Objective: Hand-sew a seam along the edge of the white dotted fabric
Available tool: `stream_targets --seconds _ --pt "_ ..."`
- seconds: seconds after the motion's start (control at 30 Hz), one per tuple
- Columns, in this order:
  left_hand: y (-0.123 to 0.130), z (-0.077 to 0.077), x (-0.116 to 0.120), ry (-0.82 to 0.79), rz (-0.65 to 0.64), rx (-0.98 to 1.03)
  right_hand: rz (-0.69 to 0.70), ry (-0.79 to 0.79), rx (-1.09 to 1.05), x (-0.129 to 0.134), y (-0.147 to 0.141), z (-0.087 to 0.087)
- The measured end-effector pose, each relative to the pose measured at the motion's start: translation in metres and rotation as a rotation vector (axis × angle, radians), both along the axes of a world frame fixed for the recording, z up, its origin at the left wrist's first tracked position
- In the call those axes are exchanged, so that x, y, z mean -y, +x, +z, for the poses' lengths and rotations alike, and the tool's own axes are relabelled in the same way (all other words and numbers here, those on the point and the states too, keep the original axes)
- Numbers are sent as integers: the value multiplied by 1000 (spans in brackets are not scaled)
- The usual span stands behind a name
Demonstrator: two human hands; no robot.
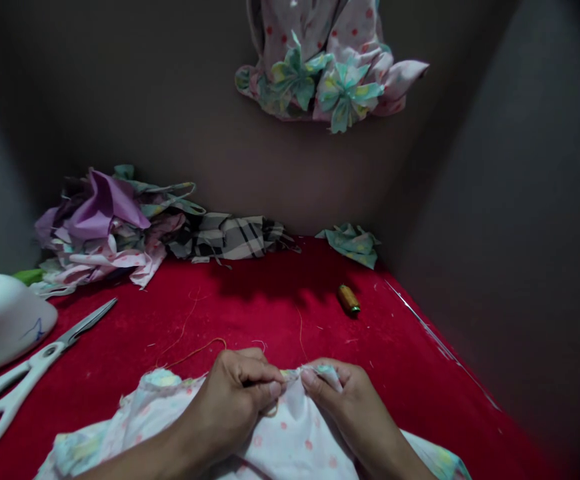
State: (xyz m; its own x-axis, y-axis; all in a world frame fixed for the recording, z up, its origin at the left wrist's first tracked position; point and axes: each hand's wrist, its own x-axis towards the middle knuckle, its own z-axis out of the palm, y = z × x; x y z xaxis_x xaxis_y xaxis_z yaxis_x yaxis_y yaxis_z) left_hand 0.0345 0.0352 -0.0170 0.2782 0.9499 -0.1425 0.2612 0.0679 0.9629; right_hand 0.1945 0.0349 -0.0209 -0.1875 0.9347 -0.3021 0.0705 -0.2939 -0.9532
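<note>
A white cloth with pink dots and a blue-yellow edging spreads over the near part of the red surface. Its upper edge is gathered between my two hands. My left hand is closed, thumb and fingers pinched on that edge. Close beside it, my right hand pinches the same edge between thumb and forefinger. Orange thread trails from the cloth to the left of my hands, and a thin strand rises beyond them. Whether a needle sits in my fingers cannot be made out.
White-handled scissors lie at left beside a white rounded container. A heap of fabric scraps and checked cloth line the back. A gold thread spool lies right of centre. Dotted fabric with bows hangs above.
</note>
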Motion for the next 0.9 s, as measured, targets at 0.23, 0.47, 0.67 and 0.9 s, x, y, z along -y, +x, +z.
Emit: stream_targets --seconds 0.23,0.47,0.67,0.9 --pt "3 2 1 -36 25 -12 -17 21 3 0 0 3" --pt "4 6 3 -23 38 1 -34 19 -68 3 4 -4" --pt "4 7 4 -40 61 31 -33 0 -95 2 2 -5" --pt "6 10 1 -67 77 56 -31 51 9 0 -2 1"
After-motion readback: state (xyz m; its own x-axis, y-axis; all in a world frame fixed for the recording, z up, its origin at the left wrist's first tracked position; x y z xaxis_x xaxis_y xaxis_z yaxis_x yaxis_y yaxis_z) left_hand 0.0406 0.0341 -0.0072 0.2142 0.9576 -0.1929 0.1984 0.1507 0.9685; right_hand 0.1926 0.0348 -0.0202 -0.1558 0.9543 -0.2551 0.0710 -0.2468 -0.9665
